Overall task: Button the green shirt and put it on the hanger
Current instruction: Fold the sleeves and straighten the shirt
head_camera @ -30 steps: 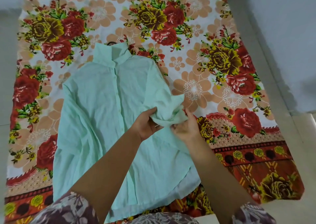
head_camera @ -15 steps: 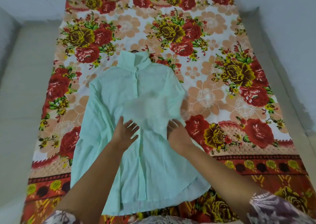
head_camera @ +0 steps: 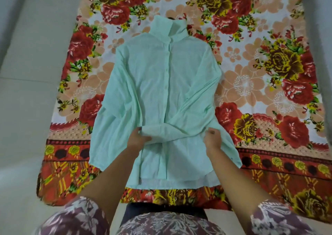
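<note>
Right, I see the green shirt (head_camera: pixel 167 83) lying flat and front up on a flowered cloth (head_camera: pixel 260 91) spread over a pale floor (head_camera: pixel 27 73). Its collar (head_camera: pixel 168 28) points away from me and its hem lies nearest the person's body. The row of buttons (head_camera: pixel 166 87) runs down the middle, and the front looks closed along it.

One long sleeve (head_camera: pixel 194 109), on the right of my view, is folded across the lower front. It slants down from the shoulder and ends in a cuff (head_camera: pixel 158 129) just left of the button line.

The left hand (head_camera: pixel 139 138) pinches that cuff, thumb on top and fingers beneath. The right hand (head_camera: pixel 212 139) sits at the bend of the same sleeve, by the shirt's side edge. Its fingers are curled down onto the fabric, but I cannot tell whether they actually grip it.

A small dark thing (head_camera: pixel 169 18) pokes out just past the collar, too little of it showing for me to say what it is.
</note>
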